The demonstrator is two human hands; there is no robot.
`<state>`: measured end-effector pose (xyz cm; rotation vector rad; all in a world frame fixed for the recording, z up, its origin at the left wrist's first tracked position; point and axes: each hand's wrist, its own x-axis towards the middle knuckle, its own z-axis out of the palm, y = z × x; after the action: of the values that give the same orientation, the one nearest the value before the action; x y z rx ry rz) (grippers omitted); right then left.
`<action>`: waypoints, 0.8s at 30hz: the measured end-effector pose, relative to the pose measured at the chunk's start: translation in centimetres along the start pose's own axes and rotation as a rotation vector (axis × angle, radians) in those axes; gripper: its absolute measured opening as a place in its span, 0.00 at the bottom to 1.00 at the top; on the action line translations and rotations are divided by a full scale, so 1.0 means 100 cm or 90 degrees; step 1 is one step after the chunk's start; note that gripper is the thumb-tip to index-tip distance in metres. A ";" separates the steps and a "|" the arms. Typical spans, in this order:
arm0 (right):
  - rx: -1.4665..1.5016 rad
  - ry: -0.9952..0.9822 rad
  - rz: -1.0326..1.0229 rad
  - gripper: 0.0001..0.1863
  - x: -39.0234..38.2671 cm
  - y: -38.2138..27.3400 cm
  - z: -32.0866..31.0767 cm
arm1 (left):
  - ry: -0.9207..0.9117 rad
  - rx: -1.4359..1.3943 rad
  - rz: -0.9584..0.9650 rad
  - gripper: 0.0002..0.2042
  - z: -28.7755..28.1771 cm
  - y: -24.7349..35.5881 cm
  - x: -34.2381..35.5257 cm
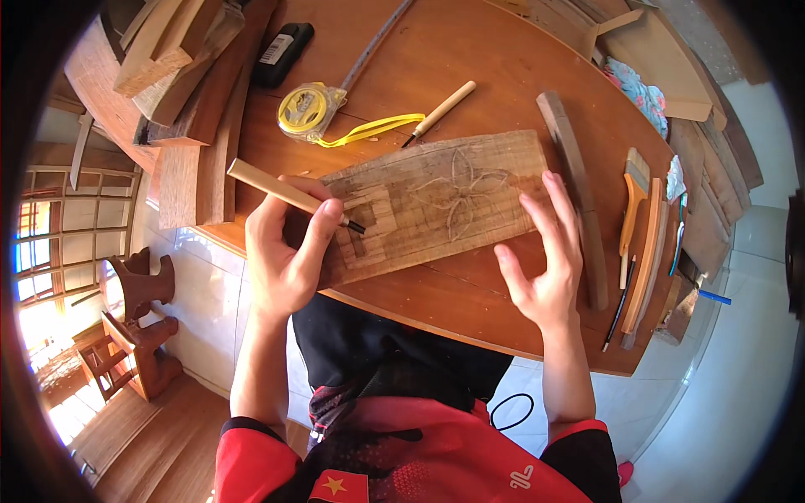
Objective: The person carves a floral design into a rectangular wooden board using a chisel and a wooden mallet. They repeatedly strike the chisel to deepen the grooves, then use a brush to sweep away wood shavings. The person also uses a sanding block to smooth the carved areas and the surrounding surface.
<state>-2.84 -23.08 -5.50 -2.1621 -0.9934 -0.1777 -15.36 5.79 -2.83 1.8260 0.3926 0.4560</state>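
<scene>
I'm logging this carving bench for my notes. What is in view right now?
Plank: one, pale brown, flower outline cut in, table middle.
Chisel: one, light handle, in left hand, tip on plank.
Second chisel: one, light handle, behind plank.
Tape measure: one, yellow, behind plank.
Brush: one, orange handle, right side.
Dark strip: one, brown, right of plank.
Table: one, reddish brown.
Left hand: grip on chisel.
Right hand: fingers spread, steadying plank.
</scene>
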 end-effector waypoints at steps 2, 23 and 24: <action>-0.108 -0.048 -0.014 0.37 0.003 -0.018 -0.008 | -0.008 0.002 0.018 0.07 0.002 0.001 0.003; -0.108 -0.318 -0.109 0.41 0.043 -0.059 0.025 | -0.021 -0.055 0.063 0.09 -0.004 -0.011 0.001; -0.145 -0.285 -0.066 0.42 0.046 -0.055 0.023 | -0.017 -0.056 0.058 0.09 -0.005 -0.010 0.000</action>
<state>-3.88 -16.37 -2.20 -2.4166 -1.3933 0.1628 -15.66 6.48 -3.70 1.7676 0.2682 0.5025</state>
